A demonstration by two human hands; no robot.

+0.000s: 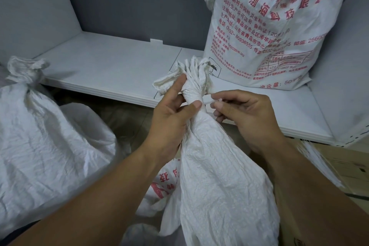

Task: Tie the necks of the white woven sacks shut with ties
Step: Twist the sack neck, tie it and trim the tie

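Sack [219,166] neck [194,94] gripped by left hand [169,114], tie [207,101] pinched by right hand [245,114]

The sack, white and crinkled, is seen rising from the lower middle of the frame to a gathered neck just above the centre, where its ruffled mouth fans out. The neck is clasped by the left hand: the thumb is pressed across the front of the narrowest part, the forefinger is laid up against the ruffle, and the remaining fingers are curled round behind the cloth. A short length of the tie, a thin white strip, is seen running from the right side of the neck to the right hand. There it is pinched between thumb and forefinger, with the other fingers loosely curled beneath (whether the strip already goes right round the neck cannot be told, since the far side is hidden).

A second sack [44,136], plain white, is slumped at the left of the frame, its neck bunched and bound near the upper left edge. A printed sack [269,36], covered in red lettering, is stood at the upper right on a pale ledge [111,66] that crosses the middle of the frame. Behind the ledge a grey wall [129,0] is seen. At the lower right edge a cardboard box [343,168] is partly shown, with thin white strips [317,158] laid over its near corner. Red print on white cloth is also glimpsed low in the frame, between the two forearms.
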